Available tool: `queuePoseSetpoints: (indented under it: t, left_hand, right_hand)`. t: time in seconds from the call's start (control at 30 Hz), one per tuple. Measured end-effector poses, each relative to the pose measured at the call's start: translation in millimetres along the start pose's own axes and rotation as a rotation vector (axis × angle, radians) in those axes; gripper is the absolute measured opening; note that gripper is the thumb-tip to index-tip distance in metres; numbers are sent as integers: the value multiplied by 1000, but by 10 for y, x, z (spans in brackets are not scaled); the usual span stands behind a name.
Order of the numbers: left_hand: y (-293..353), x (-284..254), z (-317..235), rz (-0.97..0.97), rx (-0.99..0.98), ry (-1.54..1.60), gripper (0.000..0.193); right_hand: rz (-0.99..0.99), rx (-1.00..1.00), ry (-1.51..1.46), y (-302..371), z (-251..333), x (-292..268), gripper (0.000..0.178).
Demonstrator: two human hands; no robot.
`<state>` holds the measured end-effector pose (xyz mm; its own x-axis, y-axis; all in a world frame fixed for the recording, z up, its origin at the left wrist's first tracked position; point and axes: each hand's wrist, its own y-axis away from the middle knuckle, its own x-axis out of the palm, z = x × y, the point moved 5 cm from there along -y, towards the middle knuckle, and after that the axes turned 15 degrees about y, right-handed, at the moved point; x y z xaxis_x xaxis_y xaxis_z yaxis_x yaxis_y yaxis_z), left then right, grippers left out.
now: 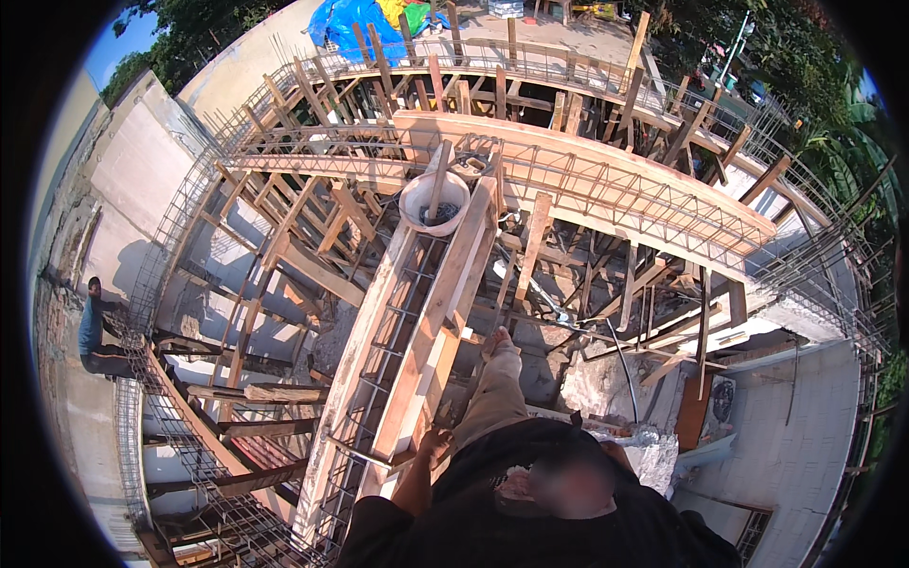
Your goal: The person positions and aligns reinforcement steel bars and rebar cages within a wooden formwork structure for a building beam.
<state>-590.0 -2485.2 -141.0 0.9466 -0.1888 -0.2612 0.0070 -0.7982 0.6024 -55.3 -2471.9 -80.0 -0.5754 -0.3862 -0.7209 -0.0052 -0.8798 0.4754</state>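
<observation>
My left hand (434,445) is low in the view, right beside the wooden formwork boards (437,327); its fingers are too small and shaded to tell whether they grip the board edge. Past my dark shirt, only a bit of my right hand (617,454) shows, its fingers hidden. Between the boards runs a steel rebar cage (376,383). A round pale bucket (414,201) sits on top at the far end, with dark small pieces inside and a wooden stick (439,182) standing in it.
My leg (492,398) in tan trousers stretches forward over a deep gap crossed by props. Further formwork with rebar (625,185) spans the far side. At the left, another person (95,331) is near a rebar mesh. A blue tarp (346,33) lies at the back.
</observation>
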Motion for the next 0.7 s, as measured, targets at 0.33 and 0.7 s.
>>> queuePoseSetpoints:
  t: [0.33, 0.7]
  left_hand:
    - [-210, -259, -840, -106, -227, 362, 36]
    - [-336, -861, -964, -196, 40, 713, 26]
  right_hand:
    - [4, 75, 37, 271, -42, 99, 29]
    - [-25, -119, -71, 306, 70, 397, 44]
